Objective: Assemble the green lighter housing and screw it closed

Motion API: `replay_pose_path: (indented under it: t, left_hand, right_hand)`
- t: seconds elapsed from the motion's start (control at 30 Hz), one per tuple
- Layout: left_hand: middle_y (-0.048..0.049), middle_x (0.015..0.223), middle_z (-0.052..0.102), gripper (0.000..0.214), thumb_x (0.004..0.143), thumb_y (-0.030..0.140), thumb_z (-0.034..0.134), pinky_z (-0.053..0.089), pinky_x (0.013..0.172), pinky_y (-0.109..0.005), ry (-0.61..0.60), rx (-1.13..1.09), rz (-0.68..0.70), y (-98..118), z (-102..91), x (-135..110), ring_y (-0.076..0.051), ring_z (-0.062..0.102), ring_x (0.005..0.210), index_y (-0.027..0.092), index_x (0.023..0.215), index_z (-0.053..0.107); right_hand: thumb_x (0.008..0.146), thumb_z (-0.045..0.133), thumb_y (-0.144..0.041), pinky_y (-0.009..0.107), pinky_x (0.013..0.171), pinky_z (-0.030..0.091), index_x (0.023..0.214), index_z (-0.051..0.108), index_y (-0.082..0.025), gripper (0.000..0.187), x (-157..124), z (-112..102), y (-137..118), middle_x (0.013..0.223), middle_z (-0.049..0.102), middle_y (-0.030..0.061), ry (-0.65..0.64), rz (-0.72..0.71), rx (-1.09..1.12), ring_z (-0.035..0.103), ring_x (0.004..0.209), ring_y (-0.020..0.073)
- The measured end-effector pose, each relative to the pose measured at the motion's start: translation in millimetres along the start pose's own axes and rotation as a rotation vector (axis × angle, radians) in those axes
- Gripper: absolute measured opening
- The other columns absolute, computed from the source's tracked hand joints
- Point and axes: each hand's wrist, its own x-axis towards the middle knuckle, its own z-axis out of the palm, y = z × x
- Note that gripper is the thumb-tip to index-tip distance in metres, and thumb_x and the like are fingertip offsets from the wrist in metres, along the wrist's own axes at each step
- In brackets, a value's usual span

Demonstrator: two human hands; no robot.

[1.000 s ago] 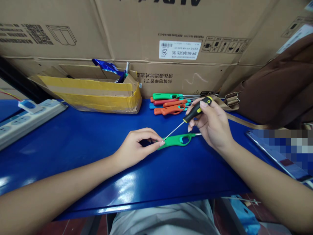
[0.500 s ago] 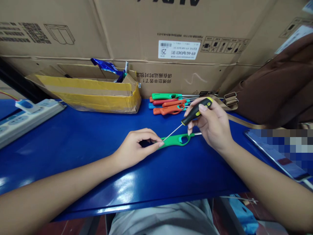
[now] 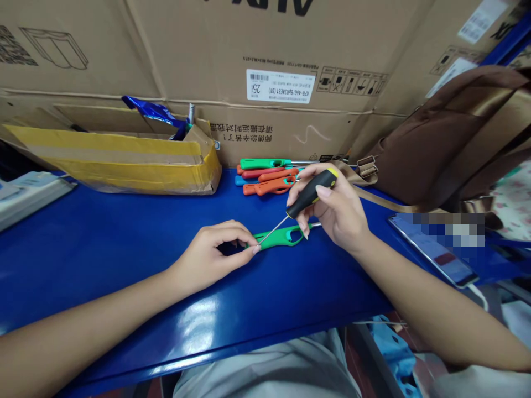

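Observation:
A green gas lighter (image 3: 275, 237) with a turquoise trigger and a metal tube lies on the blue table (image 3: 265, 293). My left hand (image 3: 219, 246) pinches the lighter's handle end between thumb and fingers. In my right hand (image 3: 332, 207) is a screwdriver (image 3: 312, 193) with a black and yellow handle, held at a slant. Its thin shaft runs down to the left, and the tip meets the lighter's end beside my left fingertips. The exact spot under the tip is too small to make out. Part of the lighter's tube is hidden behind my right hand.
Several lighters in green (image 3: 259, 164), red and orange (image 3: 274, 186) lie piled behind my hands. A taped cardboard box (image 3: 166, 171) stands at the back left, near a power strip (image 3: 37, 193). To the right are a brown bag (image 3: 431, 143) and a phone (image 3: 433, 249) with a white cable.
The view has swung to the right, so everything sits further left in it. Both hands keep their hold, and the screwdriver tip stays at the lighter's end.

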Motion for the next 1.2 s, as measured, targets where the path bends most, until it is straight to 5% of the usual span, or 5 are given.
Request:
replay_pose_path:
  t: [0.5,0.93,1.2]
  left_hand:
    - [-0.0031,0.086,0.075,0.003,0.088,0.018,0.074,0.054,0.076,-0.023,-0.021,-0.003,0.085,1.8,3.2,-3.2,-0.013,0.068,0.080,0.016,0.087,0.076]
    - [-0.0025,0.088,0.075,0.005,0.090,0.022,0.073,0.053,0.079,-0.028,-0.036,0.000,0.123,2.2,3.7,-2.4,-0.015,0.066,0.083,0.018,0.090,0.074]
    - [-0.0089,0.121,0.071,0.052,0.079,0.035,0.082,0.049,0.103,-0.042,-0.090,0.209,0.039,0.2,-1.7,-1.1,-0.026,0.063,0.113,0.018,0.125,0.065]
  right_hand:
    - [0.096,0.061,-0.029,0.022,0.046,0.052,0.117,0.052,-0.023,0.024,-1.9,-3.1,-2.2,0.091,0.073,0.0009,-0.214,-0.048,-0.004,0.063,0.055,0.0113]
    - [0.097,0.066,-0.036,0.022,0.040,0.056,0.102,0.054,-0.021,0.020,2.0,13.1,-10.0,0.084,0.073,-0.0006,-0.150,-0.105,-0.148,0.064,0.045,0.0089]
    - [0.094,0.068,-0.047,0.020,0.034,0.043,0.101,0.057,-0.024,0.026,21.0,19.0,-31.0,0.078,0.070,-0.0018,-0.023,-0.226,-0.305,0.055,0.041,0.0072]
